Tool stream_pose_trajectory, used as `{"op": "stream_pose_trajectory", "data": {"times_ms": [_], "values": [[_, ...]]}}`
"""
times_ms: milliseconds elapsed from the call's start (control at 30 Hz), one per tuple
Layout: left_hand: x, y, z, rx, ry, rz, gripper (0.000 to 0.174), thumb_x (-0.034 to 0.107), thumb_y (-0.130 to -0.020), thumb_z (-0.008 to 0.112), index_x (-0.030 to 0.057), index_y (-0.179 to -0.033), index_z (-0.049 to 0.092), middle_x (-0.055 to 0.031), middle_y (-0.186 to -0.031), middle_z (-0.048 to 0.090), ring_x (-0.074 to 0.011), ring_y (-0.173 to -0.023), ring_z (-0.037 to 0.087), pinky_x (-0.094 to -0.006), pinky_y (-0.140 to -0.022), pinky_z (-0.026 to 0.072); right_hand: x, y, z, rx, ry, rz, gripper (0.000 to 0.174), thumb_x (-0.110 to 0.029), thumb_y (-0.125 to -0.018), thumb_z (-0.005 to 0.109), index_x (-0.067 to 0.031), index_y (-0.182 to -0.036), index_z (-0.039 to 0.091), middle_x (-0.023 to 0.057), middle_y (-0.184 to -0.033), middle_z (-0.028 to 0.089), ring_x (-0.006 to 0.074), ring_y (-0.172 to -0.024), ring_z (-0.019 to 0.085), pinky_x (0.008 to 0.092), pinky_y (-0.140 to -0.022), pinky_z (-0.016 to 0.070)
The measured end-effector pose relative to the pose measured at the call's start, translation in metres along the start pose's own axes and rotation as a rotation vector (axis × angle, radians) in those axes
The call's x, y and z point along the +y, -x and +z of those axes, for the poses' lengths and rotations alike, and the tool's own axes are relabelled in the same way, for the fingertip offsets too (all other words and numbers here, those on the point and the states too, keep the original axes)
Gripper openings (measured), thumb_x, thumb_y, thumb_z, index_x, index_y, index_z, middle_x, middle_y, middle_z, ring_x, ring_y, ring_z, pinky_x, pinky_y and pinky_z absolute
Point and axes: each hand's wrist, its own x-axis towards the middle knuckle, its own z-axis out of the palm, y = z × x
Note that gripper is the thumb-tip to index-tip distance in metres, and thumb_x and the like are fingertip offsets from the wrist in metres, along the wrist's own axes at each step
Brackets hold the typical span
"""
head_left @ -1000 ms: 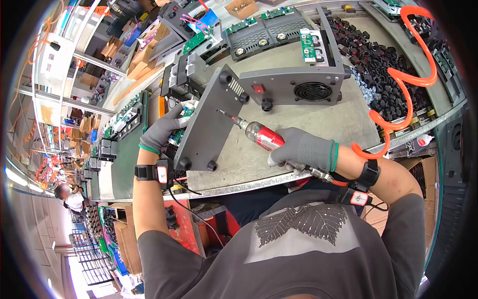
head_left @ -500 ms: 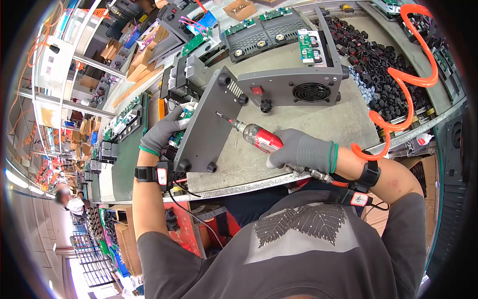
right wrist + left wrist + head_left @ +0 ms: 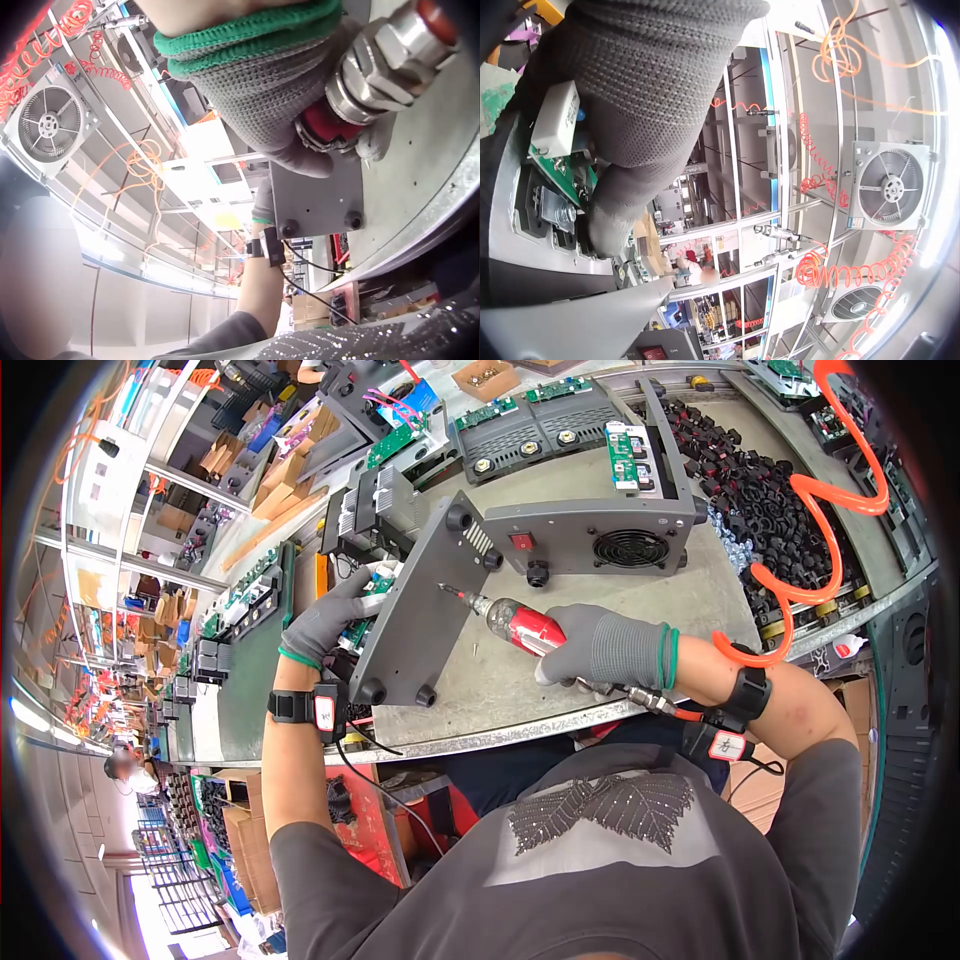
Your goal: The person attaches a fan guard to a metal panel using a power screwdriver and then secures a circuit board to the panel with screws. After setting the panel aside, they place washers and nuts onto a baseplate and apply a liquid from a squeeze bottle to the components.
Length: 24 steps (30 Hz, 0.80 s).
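A grey metal panel [image 3: 418, 615] with black rubber feet stands tilted on the bench. Behind it, my gloved left hand [image 3: 328, 625] holds a green circuit board [image 3: 561, 174] against its back; a white block-shaped component [image 3: 556, 118] shows beside the fingers. My gloved right hand [image 3: 608, 650] grips a red air screwdriver [image 3: 530, 628], its bit pointing left with the tip right at the panel's front face. In the right wrist view, the metal hose fitting [image 3: 375, 71] sticks out past the glove.
A second grey housing panel [image 3: 590, 538] with a fan and red switch stands just behind. Heaps of black parts [image 3: 770, 510] fill the right side, where an orange coiled hose [image 3: 825, 540] hangs. Heat-sink assemblies [image 3: 380, 505] stand beyond the left hand.
The orange hose has swung a little to the right. Both hands, the panel and the screwdriver keep almost the same places, the bit tip staying at the panel face.
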Motion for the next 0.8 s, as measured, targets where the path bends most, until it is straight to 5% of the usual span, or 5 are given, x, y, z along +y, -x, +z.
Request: {"op": "stream_pose_trajectory", "data": {"times_ms": [300, 400, 567, 633, 800], "values": [[0.008, 0.003, 0.002, 0.02, -0.042, 0.068, 0.065, 0.026, -0.088, 0.071, 0.0016, -0.143, 0.048, -0.0131, -0.131, 0.06, -0.017, -0.116, 0.058, -0.0307, -0.099, 0.0464, 0.001, -0.002, 0.002, 0.014, 0.039, -0.019, 0.046, -0.025, -0.078, 0.075, 0.0031, -0.107, 0.054, 0.0049, -0.069, 0.059, 0.0116, -0.049, 0.054, 0.0283, -0.043, 0.0448], [0.02, 0.017, -0.005, 0.554, -0.228, 0.336, 0.047, 0.01, -0.088, 0.07, 0.0017, -0.132, 0.056, -0.0088, -0.101, 0.068, -0.0093, -0.072, 0.061, -0.0244, -0.063, 0.0503, 0.012, 0.018, 0.0, 0.018, -0.008, -0.049, 0.046, -0.025, -0.077, 0.075, 0.0011, -0.109, 0.054, 0.0036, -0.068, 0.058, 0.0109, -0.049, 0.054, 0.0267, -0.044, 0.0445], [0.045, 0.081, 0.113, 0.288, -0.407, 0.159, 0.039, 0.017, -0.086, 0.07, 0.0049, -0.122, 0.066, -0.0081, -0.11, 0.073, -0.0167, -0.092, 0.069, -0.0306, -0.084, 0.0521, 0.033, 0.063, -0.001, 0.058, -0.179, -0.009, 0.048, -0.024, -0.075, 0.075, -0.0026, -0.114, 0.057, 0.0053, -0.071, 0.059, 0.0132, -0.051, 0.056, 0.0299, -0.046, 0.0455], [-0.025, 0.044, 0.15, 0.425, -0.607, 0.434, 0.034, 0.013, -0.084, 0.07, 0.0073, -0.118, 0.068, -0.0143, -0.095, 0.072, -0.0246, -0.08, 0.07, -0.0382, -0.073, 0.0538, 0.06, 0.066, 0.003, 0.036, -0.343, -0.065, 0.041, -0.021, -0.077, 0.073, -0.0045, -0.11, 0.055, 0.0018, -0.07, 0.057, 0.0111, -0.058, 0.056, 0.0294, -0.048, 0.0471], [-0.072, 0.0, 0.204, 0.739, -0.532, 0.378, 0.025, 0.006, -0.084, 0.063, 0.0097, -0.108, 0.072, -0.0149, -0.091, 0.068, -0.0338, -0.084, 0.065, -0.0421, -0.077, 0.0512, 0.061, 0.075, 0.002, 0.072, -0.241, -0.094, 0.037, -0.02, -0.073, 0.072, -0.0007, -0.101, 0.058, 0.0047, -0.066, 0.057, 0.0151, -0.047, 0.051, 0.0319, -0.041, 0.043]]}}
